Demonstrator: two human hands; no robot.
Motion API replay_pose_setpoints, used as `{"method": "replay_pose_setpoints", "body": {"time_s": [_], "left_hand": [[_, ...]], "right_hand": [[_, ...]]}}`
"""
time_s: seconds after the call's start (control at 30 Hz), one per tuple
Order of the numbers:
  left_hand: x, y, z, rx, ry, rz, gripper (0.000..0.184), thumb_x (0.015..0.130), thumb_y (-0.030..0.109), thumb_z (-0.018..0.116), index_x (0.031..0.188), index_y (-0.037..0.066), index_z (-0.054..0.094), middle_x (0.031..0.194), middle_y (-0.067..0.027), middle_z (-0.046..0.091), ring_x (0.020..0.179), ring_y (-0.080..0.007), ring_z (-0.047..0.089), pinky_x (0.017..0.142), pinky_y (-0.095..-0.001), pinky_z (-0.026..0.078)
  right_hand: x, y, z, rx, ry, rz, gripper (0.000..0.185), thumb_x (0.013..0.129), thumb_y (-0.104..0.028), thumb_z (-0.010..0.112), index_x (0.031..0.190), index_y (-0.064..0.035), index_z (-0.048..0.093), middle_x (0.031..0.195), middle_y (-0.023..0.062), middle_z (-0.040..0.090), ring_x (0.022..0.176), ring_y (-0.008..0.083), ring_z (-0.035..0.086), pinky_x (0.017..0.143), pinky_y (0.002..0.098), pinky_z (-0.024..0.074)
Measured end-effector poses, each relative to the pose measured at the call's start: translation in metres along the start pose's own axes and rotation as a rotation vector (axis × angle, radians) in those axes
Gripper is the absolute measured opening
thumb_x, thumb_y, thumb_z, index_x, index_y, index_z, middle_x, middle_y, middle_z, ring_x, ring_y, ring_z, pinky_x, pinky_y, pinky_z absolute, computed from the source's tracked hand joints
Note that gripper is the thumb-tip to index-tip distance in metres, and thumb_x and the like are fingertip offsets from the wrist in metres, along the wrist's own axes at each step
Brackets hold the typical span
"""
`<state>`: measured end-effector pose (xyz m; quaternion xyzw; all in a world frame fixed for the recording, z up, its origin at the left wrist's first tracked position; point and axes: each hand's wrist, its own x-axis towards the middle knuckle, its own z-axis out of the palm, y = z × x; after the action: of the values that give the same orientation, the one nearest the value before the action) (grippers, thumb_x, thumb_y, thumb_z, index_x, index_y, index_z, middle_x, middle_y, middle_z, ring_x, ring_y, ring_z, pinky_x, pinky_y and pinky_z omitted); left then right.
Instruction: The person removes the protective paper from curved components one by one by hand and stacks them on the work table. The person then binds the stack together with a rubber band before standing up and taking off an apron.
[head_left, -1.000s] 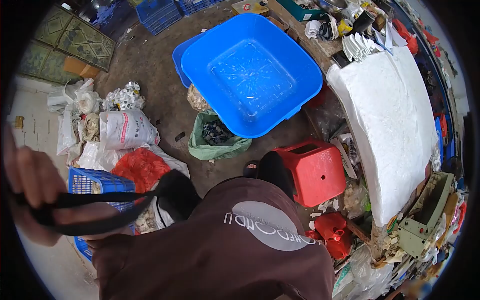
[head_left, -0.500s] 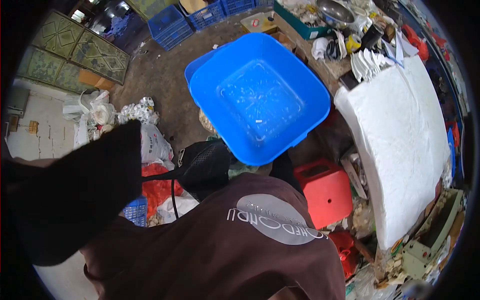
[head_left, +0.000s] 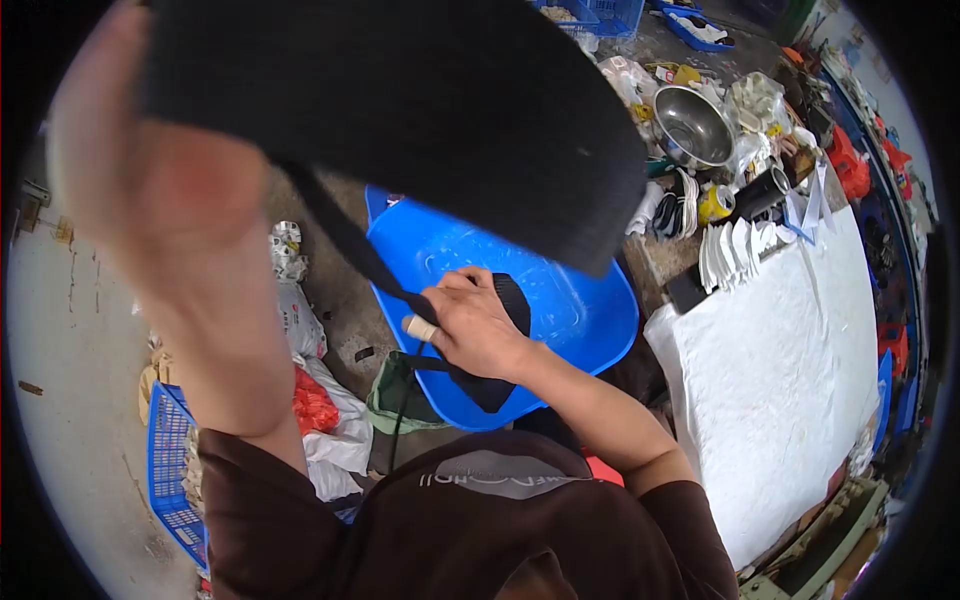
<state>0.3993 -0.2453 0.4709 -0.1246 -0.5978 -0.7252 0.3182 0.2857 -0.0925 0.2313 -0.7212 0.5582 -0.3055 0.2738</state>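
Note:
My left hand (head_left: 200, 180) is raised close to the camera at the left, blurred, at the edge of a large black cloth panel (head_left: 420, 110). It appears to grip that panel; most of its fingers are hidden or smeared. My right hand (head_left: 477, 325), one finger wrapped with a beige bandage (head_left: 420, 328), is closed on a black fabric piece (head_left: 490, 390) with a ribbed part. A black strap (head_left: 345, 235) runs from the raised panel down to this hand. Below lies a blue plastic tub (head_left: 590, 350), wet inside, partly covered by the cloth and my arm.
On the right is a white padded surface (head_left: 770, 390) beside a cluttered bench with a metal bowl (head_left: 693, 127), a yellow can (head_left: 716, 203) and stacked white pieces (head_left: 735, 253). At the left stand a blue basket (head_left: 172, 460), a red bag (head_left: 315, 402) and white sacks.
The black panel has swung from the left to across the top, close to the camera. Both hands have come into view, the right one over the tub. The view has shifted.

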Motion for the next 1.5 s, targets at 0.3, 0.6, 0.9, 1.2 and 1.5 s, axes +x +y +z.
{"method": "replay_pose_setpoints", "body": {"time_s": [0.3,0.6,0.9,1.2,1.5], "left_hand": [[0.017,-0.227,-0.069,0.042,0.957,-0.111,0.026,0.096,0.023,0.046,0.098,-0.001,0.055,0.081,-0.0056,0.056,0.071,-0.0147,0.052,0.063,-0.0267,0.045],[-0.027,-0.406,-0.134,0.27,1.11,-0.603,0.021,0.094,0.019,0.049,0.098,0.001,0.057,0.073,-0.0011,0.051,0.065,-0.0103,0.046,0.058,-0.0245,0.038],[-0.069,-0.519,-0.146,0.481,1.015,-0.883,0.019,0.093,0.017,0.05,0.107,0.004,0.048,0.071,0.0009,0.046,0.063,-0.0086,0.043,0.058,-0.0245,0.035],[-0.097,-0.599,-0.164,0.523,1.038,-0.882,0.017,0.089,0.018,0.055,0.1,0.004,0.055,0.073,-0.0014,0.051,0.065,-0.0111,0.048,0.058,-0.0272,0.039],[-0.166,-0.655,-0.27,0.372,0.884,-1.078,0.037,0.087,0.004,0.051,0.124,0.002,0.048,0.108,-0.0129,0.058,0.082,-0.0231,0.06,0.066,-0.0398,0.055]], "right_hand": [[-0.005,0.143,0.077,0.22,0.59,0.644,0.01,0.087,-0.01,0.054,0.092,-0.0013,0.056,0.073,0.0192,0.055,0.082,0.0374,0.052,0.081,0.0433,0.0364],[-0.024,0.22,0.127,0.462,0.781,1.047,0.016,0.083,-0.007,0.052,0.095,0.0038,0.052,0.071,0.0247,0.059,0.077,0.045,0.056,0.072,0.0516,0.0389],[-0.051,0.281,0.163,0.414,0.803,1.403,0.024,0.088,-0.017,0.048,0.105,-0.0009,0.053,0.087,0.0234,0.063,0.089,0.0427,0.058,0.083,0.0496,0.0373],[-0.054,0.344,0.168,0.601,0.793,1.502,0.031,0.09,-0.026,0.047,0.111,-0.0037,0.052,0.089,0.0205,0.064,0.085,0.037,0.061,0.08,0.0447,0.0424],[-0.073,0.324,0.121,0.462,0.678,1.449,0.064,0.075,-0.038,0.065,0.127,-0.0071,0.045,0.118,0.0153,0.05,0.118,0.0341,0.041,0.094,0.0524,0.0303]]}}
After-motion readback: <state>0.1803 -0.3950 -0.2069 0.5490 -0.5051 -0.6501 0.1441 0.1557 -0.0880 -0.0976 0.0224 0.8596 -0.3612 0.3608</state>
